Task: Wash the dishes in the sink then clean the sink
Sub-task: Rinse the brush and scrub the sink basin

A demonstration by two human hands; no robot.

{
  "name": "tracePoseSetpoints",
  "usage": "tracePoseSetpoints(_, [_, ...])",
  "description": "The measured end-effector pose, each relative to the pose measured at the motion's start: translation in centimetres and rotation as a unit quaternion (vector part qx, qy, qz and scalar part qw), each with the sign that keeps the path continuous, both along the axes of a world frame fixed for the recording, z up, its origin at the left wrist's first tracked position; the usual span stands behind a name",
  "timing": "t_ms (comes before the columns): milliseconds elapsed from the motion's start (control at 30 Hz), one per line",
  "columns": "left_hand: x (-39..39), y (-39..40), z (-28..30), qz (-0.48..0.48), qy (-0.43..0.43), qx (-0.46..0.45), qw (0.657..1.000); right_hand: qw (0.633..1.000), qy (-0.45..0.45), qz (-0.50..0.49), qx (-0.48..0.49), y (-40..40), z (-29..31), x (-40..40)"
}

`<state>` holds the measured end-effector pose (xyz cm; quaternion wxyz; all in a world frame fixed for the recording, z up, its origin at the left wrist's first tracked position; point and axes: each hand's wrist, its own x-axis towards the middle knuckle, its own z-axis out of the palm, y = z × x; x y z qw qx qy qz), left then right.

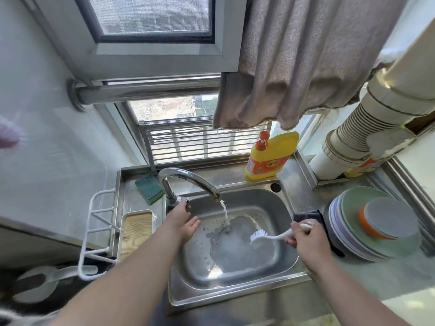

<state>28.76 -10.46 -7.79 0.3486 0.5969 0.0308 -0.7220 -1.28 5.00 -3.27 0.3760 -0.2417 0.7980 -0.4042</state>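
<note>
Right, counts first. One sink (286,252), stainless, single basin, centre of frame; no dishes in it, just foamy water pooled round the drain. One tap (188,178), running, with one stream (224,211) falling into the basin. One brush (261,237), white, bristle head down inside the sink at its right side. One stack of plates (341,231) on the worktop (388,274) at right of frame, about half a dozen rims showing, exact count unclear. Two upturned bowls on top of it: an orange one (363,223) under a grey one (390,217). One dark cloth (308,215) between sink rim and plates.

Hands: two. Left hand (182,218) reaches to the tap base, fingers loose and straight, nothing gripped; whether it touches the lever I cannot tell. Right hand (306,237) has its fingers curled round the brush handle, over the sink's right edge.

Behind the sink: one green sponge (149,188) left of the tap, one yellow detergent bottle (270,156) with orange pump at back right. One white wire rack (98,231) and one small tray (137,229) at left.

Surface: steel sink surround, wet. Room: window (153,31) above with a mesh screen, one grey curtain (306,60) upper right, one ribbed duct (367,128) at far right, pale wall at left.
</note>
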Motion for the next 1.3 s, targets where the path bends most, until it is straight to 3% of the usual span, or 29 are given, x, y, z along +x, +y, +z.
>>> tracePoseSetpoints(100, [-0.6, -1.4, -1.0, 0.064, 0.045, 0.020, 0.997, 1.000, 0.015, 0.025, 0.010, 0.0, 0.7, 0.6])
tracePoseSetpoints(200, [-0.7, -2.5, -2.5, 0.101, 0.033, 0.036, 0.994, 1.000, 0.014, 0.013, 0.000, 0.5, 1.5, 0.6])
tracePoseSetpoints(367, [-1.0, -3.3, -3.4, 0.106, 0.007, 0.044, 0.993, 0.999, -0.021, -0.027, -0.020, 1.1, 1.6, 0.7])
tracePoseSetpoints(567, [-1.3, -3.6, -3.2, 0.131, 0.001, 0.061, 0.990, 0.999, -0.034, -0.009, -0.007, 0.6, 1.5, 1.9])
tracePoseSetpoints(933, [-1.0, -2.7, -2.6, 0.145, 0.034, 0.030, 0.988, 0.997, 0.029, 0.074, 0.025, 0.9, 1.7, 2.4])
tracePoseSetpoints(1033, [-0.7, -0.5, -2.2, 0.109, 0.038, 0.018, 0.993, 0.988, 0.062, 0.136, 0.050, 0.8, 1.9, 2.0])
tracePoseSetpoints(1133, [-1.1, 3.0, -1.9, -0.008, -0.035, 0.041, 0.999, 0.975, 0.119, 0.177, 0.067, 1.0, 1.2, 0.5])
tracePoseSetpoints(1200, [-1.8, 5.6, -1.9, -0.075, -0.087, 0.020, 0.993, 0.967, 0.117, 0.201, 0.108, 1.0, 0.5, -0.4])
tracePoseSetpoints(1300, [-3.9, 9.1, -1.3, -0.132, -0.091, -0.024, 0.987, 0.958, 0.130, 0.229, 0.117, 1.1, 0.2, -1.3])
